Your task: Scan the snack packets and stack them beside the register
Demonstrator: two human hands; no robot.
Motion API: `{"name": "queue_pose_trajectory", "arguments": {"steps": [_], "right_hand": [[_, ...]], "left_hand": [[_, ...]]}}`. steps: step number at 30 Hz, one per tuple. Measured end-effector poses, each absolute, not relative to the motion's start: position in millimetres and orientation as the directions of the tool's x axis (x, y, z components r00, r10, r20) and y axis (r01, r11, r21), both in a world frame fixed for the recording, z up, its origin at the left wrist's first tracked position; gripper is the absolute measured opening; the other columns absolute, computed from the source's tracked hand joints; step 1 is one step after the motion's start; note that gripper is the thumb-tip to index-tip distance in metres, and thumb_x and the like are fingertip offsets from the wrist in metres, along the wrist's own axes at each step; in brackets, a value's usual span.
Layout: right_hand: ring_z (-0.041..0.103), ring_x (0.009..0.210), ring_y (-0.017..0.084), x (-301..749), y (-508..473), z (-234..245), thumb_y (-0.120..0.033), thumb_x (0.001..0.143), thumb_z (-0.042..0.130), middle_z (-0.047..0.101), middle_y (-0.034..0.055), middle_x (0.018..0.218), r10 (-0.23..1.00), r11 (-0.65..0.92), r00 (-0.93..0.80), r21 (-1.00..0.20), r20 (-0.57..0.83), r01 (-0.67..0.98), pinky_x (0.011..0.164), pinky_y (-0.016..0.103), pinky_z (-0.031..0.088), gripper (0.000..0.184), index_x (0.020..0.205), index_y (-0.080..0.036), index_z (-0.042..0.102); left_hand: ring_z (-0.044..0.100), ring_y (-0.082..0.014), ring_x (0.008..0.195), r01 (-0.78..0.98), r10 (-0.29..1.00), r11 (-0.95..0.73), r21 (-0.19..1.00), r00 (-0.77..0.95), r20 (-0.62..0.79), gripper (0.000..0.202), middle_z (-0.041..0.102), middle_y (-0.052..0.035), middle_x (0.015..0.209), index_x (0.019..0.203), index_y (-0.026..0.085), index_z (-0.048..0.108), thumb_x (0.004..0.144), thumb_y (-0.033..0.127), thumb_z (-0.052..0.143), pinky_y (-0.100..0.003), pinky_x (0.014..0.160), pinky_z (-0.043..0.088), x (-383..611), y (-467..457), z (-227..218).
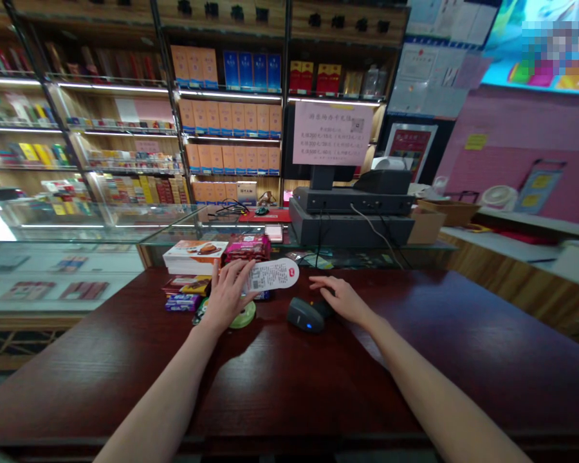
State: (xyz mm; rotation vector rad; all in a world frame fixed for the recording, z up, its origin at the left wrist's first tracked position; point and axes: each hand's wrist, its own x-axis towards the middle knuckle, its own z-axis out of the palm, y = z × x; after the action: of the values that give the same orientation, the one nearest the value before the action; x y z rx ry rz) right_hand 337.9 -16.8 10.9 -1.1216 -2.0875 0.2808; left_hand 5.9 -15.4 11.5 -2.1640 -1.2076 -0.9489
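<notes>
My left hand (226, 289) is closed on a white package (273, 275) with a rounded end, printed text, a barcode and a red logo. It is held up over the counter. My right hand (342, 299) has its fingers stretched out at the handle of a dark barcode scanner (305, 315), not wrapped around it. A blue light glows on the scanner, which lies on the dark wooden counter (270, 392). Below my left hand is a round green item (244, 316), partly covered. Purple packets (181, 303) and a white-and-orange box (195, 256) sit just left of that hand.
Behind the scanner stands a cash register (352, 218) with a cable hanging down its side and a paper sign (332, 134) above. Pink-red packages (248, 247) lie by the box. Glass display cases (53, 270) border the counter at left; stocked shelves (231, 139) line the back.
</notes>
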Motion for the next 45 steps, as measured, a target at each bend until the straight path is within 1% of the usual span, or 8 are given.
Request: {"name": "queue_pose_trajectory", "arguments": {"steps": [4,10,16,23,27,33,40,45], "right_hand": [[0.068,0.105,0.023,349,-30,5,-0.016,0.089,0.049,0.079,0.0042,0.105,0.767,0.615,-0.372,-0.435,0.523,0.658,0.101,0.046,0.045,0.038,0.12,-0.024,0.069],[0.065,0.113,0.024,353,-44,-2,-0.008,0.079,0.047,0.075,0.0065,0.118,0.747,0.646,-0.458,-0.368,0.482,0.668,0.104,0.048,0.043,0.051,0.12,-0.025,0.071],[0.058,0.127,0.027,350,-47,0,-0.008,0.073,0.051,0.068,0.0072,0.133,0.754,0.648,-0.539,-0.29,0.375,0.705,0.108,0.05,0.04,0.063,0.132,-0.026,0.065],[0.059,0.124,0.028,343,-47,-1,-0.021,0.082,0.06,0.067,0.0113,0.133,0.757,0.646,-0.562,-0.256,0.332,0.719,0.11,0.051,0.037,0.055,0.138,-0.023,0.059],[0.059,0.123,0.026,342,-44,-6,-0.021,0.086,0.059,0.066,0.0113,0.132,0.752,0.652,-0.576,-0.235,0.322,0.721,0.113,0.052,0.032,0.054,0.14,-0.024,0.055],[0.059,0.121,0.025,335,-43,-6,-0.019,0.089,0.059,0.066,0.0094,0.129,0.717,0.67,-0.559,-0.189,0.416,0.718,0.117,0.055,0.027,0.054,0.141,-0.025,0.052],[0.062,0.115,0.028,312,-49,6,-0.017,0.085,0.065,0.068,0.0113,0.125,0.618,0.738,-0.541,-0.182,0.57,0.65,0.104,0.05,0.041,0.064,0.146,-0.023,0.045],[0.064,0.111,0.028,298,-52,9,-0.016,0.085,0.066,0.07,0.0104,0.118,0.593,0.767,-0.566,-0.189,0.572,0.613,0.1,0.047,0.04,0.051,0.134,-0.022,0.054]], "left_hand": [[0.048,-0.032,0.134,0.87,0.53,-0.486,-0.084,0.37,0.763,0.078,0.057,-0.0129,0.138,0.155,0.026,0.033,0.087,0.035,0.07,-0.063,0.124,0.011,2,-14,11],[0.048,-0.0319,0.134,0.873,0.535,-0.482,-0.077,0.363,0.763,0.076,0.057,-0.0131,0.138,0.155,0.026,0.033,0.088,0.038,0.067,-0.063,0.124,0.012,-4,-13,9],[0.049,-0.0323,0.132,0.882,0.542,-0.465,-0.084,0.358,0.76,0.074,0.057,-0.0138,0.138,0.153,0.023,0.035,0.088,0.039,0.068,-0.064,0.124,0.011,-8,-13,10],[0.05,-0.0325,0.132,0.89,0.546,-0.45,-0.075,0.341,0.766,0.073,0.056,-0.0146,0.138,0.153,0.023,0.036,0.089,0.038,0.067,-0.064,0.123,0.012,-9,-11,10],[0.05,-0.0324,0.132,0.895,0.55,-0.441,-0.071,0.332,0.766,0.074,0.057,-0.0141,0.137,0.153,0.024,0.037,0.088,0.037,0.068,-0.063,0.124,0.012,-8,-11,10],[0.051,-0.032,0.131,0.898,0.517,-0.436,-0.069,0.312,0.797,0.075,0.058,-0.0133,0.137,0.154,0.025,0.036,0.087,0.038,0.069,-0.062,0.124,0.012,-5,-11,10],[0.05,-0.0309,0.133,0.906,0.494,-0.42,-0.055,0.279,0.823,0.079,0.058,-0.0121,0.14,0.155,0.024,0.032,0.087,0.037,0.071,-0.059,0.126,0.01,-3,-12,10],[0.049,-0.029,0.135,0.899,0.481,-0.438,-0.024,0.257,0.838,0.081,0.057,-0.0127,0.142,0.157,0.023,0.023,0.09,0.036,0.067,-0.057,0.126,0.011,-1,-12,11]]}}
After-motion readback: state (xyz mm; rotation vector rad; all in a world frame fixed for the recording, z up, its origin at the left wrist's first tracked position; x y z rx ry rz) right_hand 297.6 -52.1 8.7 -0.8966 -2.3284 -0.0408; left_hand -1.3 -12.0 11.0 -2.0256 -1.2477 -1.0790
